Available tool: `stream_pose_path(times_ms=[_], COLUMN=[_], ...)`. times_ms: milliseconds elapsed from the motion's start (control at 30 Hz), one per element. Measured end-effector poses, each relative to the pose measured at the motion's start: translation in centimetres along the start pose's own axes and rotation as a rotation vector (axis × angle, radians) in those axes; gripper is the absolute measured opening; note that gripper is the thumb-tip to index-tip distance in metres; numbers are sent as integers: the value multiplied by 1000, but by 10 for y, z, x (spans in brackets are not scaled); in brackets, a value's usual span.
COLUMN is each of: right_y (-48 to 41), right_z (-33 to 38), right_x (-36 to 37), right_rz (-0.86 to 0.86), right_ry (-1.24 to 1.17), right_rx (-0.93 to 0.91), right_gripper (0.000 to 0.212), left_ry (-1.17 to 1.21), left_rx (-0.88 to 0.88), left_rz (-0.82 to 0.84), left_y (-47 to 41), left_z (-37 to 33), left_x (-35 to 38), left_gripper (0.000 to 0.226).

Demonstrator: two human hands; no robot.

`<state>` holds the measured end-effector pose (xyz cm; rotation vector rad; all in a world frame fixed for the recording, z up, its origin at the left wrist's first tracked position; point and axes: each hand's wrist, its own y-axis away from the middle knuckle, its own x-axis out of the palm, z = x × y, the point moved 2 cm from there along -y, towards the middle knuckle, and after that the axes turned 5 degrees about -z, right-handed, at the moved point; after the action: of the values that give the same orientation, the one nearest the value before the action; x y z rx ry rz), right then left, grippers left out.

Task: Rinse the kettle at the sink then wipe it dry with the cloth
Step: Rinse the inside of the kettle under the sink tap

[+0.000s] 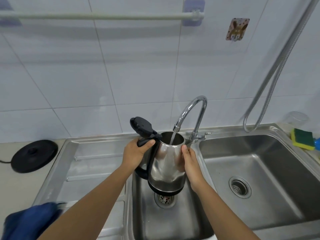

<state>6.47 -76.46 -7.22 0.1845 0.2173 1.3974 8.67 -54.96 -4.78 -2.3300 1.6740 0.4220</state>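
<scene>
A steel kettle (pixel 165 163) with a black handle and its black lid (pixel 142 127) flipped open hangs above the small left basin (pixel 195 222). My left hand (pixel 136 151) grips the handle. My right hand (pixel 189 160) presses flat against the kettle's right side. Water runs from the curved chrome tap (pixel 192 110) straight into the kettle's open mouth. A dark blue cloth (pixel 29 220) lies bunched on the drainboard at the lower left.
The kettle's round black base (pixel 34 155) sits on the counter at left, with its cord. A larger right basin (pixel 259 170) has a drain strainer. A yellow-green sponge (pixel 302 141) rests at the far right rim. A metal hose (pixel 277 75) hangs down the tiled wall.
</scene>
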Motion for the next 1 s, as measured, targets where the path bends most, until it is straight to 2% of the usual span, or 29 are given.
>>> stream_pose_path(times_ms=[67,167,500,600,733,867,1000], right_y=[-1,-1,-1,1,5,6,7], right_z=[-1,-2,6,7,7,7,10], right_x=[2,4,1,1,3,3,4], right_rz=[-23,-48,-74,-69,-62,-53,-50], right_ry=[-20,-41,-37,-44,-46,-38,-45], right_rx=[-18,-18,-7,-4,-16,-20,-25], right_gripper=[69,55,25,31,58,54,65], left_ry=[2,-8,14,23,32,32,35], left_rx=[6,12,17,17,15,23,17], left_rz=[12,32,50,51,55,58,52], left_y=[-3,-8,-16,-16,-15,-14,-16], left_z=[1,1,2,2,2,1,1], left_x=[0,2,8,7,5,4,4], left_gripper=[26,24,33,34,34,26,27])
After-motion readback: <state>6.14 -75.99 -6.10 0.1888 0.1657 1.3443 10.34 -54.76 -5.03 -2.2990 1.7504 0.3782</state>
